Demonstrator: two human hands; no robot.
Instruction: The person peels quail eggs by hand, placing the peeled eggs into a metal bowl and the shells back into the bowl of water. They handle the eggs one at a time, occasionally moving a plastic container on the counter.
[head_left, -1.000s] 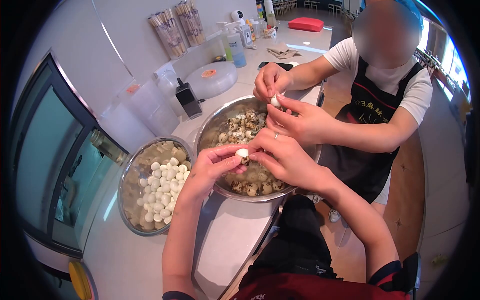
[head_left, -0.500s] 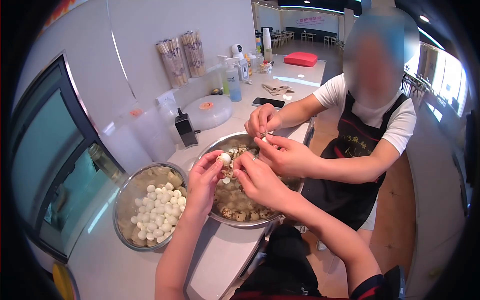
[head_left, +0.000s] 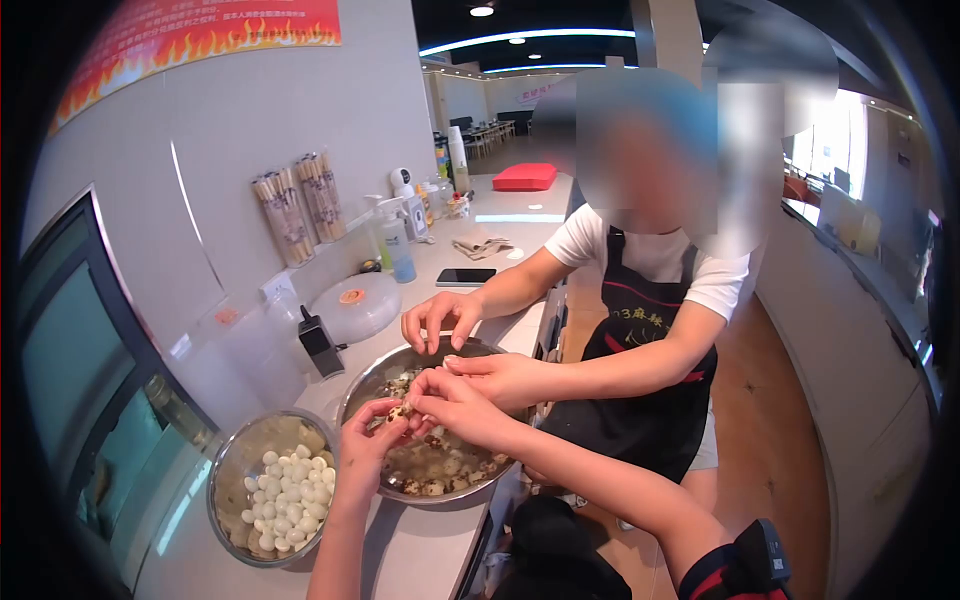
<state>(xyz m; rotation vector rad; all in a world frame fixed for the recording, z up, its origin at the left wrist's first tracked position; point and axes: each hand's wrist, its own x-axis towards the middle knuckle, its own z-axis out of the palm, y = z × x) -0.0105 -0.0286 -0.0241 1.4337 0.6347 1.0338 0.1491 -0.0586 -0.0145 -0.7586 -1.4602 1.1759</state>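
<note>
A speckled quail egg is pinched in the fingertips of my left hand. My right hand meets it from the other side, thumb and fingers closed on the egg's shell. Both hands are over a large steel bowl of water, speckled quail eggs and shell bits. To the left, a second steel bowl holds many peeled white eggs. Across the large bowl, a co-worker's two hands hover above its far side; anything in their fingers is too small to make out.
The co-worker in a black apron stands close at the right. Behind the bowls are a black charger-like device, a round plastic lid, a phone, a cloth, spray bottles and a red box.
The view has swung up and right. My hands have come together on the egg, whose speckled side now shows instead of white. The co-worker's hands have moved apart. Another person appears behind.
</note>
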